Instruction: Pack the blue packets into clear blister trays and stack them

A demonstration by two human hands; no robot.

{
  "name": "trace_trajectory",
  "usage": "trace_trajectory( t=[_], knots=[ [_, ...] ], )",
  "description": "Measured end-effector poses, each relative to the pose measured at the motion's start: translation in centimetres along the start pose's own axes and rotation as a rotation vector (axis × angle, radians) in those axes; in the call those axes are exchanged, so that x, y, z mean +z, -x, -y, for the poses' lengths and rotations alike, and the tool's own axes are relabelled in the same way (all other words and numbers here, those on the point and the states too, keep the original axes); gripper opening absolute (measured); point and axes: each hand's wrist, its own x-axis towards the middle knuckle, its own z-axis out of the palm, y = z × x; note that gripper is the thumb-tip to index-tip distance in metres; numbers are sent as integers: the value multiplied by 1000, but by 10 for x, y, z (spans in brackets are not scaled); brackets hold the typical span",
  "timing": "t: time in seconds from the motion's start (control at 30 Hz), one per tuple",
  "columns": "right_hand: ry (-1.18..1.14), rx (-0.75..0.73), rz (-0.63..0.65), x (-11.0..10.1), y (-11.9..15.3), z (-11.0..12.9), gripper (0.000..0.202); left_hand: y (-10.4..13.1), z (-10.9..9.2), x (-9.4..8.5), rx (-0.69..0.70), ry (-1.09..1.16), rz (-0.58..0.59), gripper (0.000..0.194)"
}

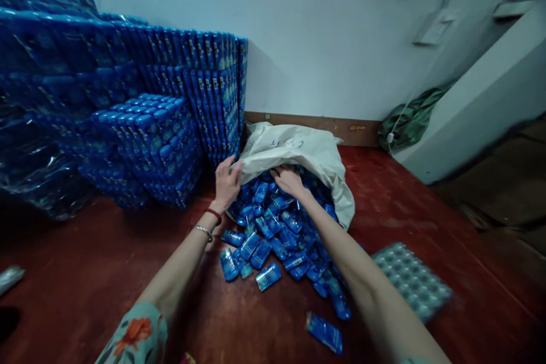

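Note:
A white woven sack [313, 145] lies on its side with its mouth toward me, and small blue plastic-wrapped packs [273, 222] spill from it onto the floor. My left hand [227, 183] is at the left edge of the sack's mouth, its fingers curled on the fabric. Just inside the opening, my right hand [290, 181] reaches in over the packs, under the upper rim. Its fingertips are partly hidden there, so what they hold does not show. One loose pack [324, 332] lies nearest me, apart from the pile.
Tall stacks of blue packs [213, 85] stand at left against the white wall [307, 51], with clear plastic wrap [29, 153] farther left. A dimpled grey tray [412, 280] lies on the red floor [256, 333] at right. A green bundle [409, 116] rests by the slanted pillar.

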Motion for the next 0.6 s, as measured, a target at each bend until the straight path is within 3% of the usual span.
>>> trace_trajectory(
  t=[0.07,0.1,0.2,0.33,0.4,0.5,0.6],
  knots=[
    [5,7,52,3,-12,-5,47,-1,-7,3,201,-183,138,43],
    [8,4,79,3,-18,-7,49,-4,-8,6,221,-234,205,43],
    [18,-39,148,2,-27,-12,50,-20,-1,12,122,-272,338,43],
    [21,-134,213,4,-3,-13,51,-29,7,12,86,-209,422,45],
    [29,-166,202,8,19,-12,52,-19,3,8,126,-230,395,46],
    [82,-238,134,19,52,-8,52,17,-12,1,204,-276,339,51],
    [140,-306,68,29,84,2,51,64,-23,-5,191,-231,431,48]
  ],
)
